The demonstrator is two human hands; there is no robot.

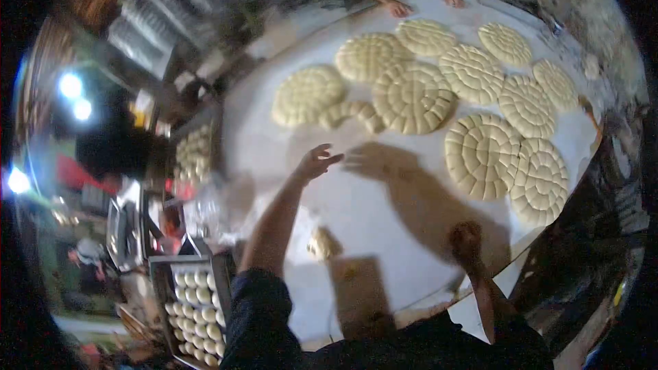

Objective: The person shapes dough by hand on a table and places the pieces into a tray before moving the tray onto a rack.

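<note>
My left hand hovers over or rests on the pale work table, thumb and fingers apart, holding nothing. Just beyond it curves a short strip of cut dough pieces, between one round of dough and a coil of cut dough. My right hand is in shadow near the table's front edge, its fingers curled in; whatever they may hold is hidden. Ahead of that hand lies another dough coil, scored into pieces. A small lump of dough sits nearer my body.
Several more dough coils cover the far right of the table. At lower left, a dark tray holds rows of dough balls; another tray stands behind it. Across the table, a co-worker's hands rest on the edge.
</note>
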